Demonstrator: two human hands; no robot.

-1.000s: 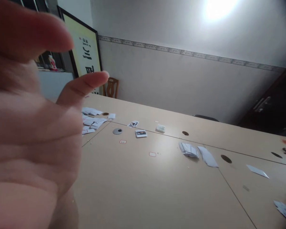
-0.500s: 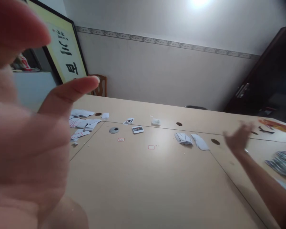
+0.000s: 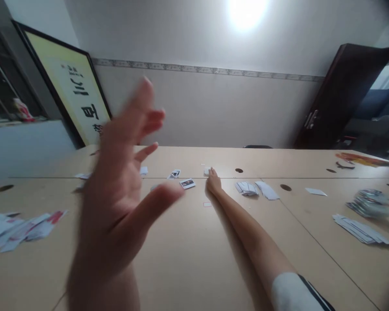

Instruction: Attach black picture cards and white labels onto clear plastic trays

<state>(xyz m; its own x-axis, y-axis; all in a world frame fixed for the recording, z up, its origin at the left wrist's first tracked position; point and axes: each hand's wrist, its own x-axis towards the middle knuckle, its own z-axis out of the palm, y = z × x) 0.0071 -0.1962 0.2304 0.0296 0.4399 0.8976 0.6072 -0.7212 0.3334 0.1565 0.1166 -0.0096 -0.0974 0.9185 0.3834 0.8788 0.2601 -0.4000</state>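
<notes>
Close to the camera, my left hand is raised with its fingers and thumb spread. It is somewhat blurred and holds nothing. My right hand reaches far across the table, fingers stretched out, at the right edge of a small white stack of paper pieces. Whether the fingertips touch this stack I cannot tell. Left of my right hand lies a stack of dark-printed picture cards, with a smaller group of picture cards behind it. A small red-bordered label lies below the right hand.
White paper stacks and a fanned white stack lie right of centre. Further right are plastic-wrapped packs and a spread of white strips. Papers with red marks lie left. The wooden table has round cable holes.
My right hand has swung from the right side to the small white stack at the table's middle. My left hand has moved away from the camera and rightward. The view has shifted.
</notes>
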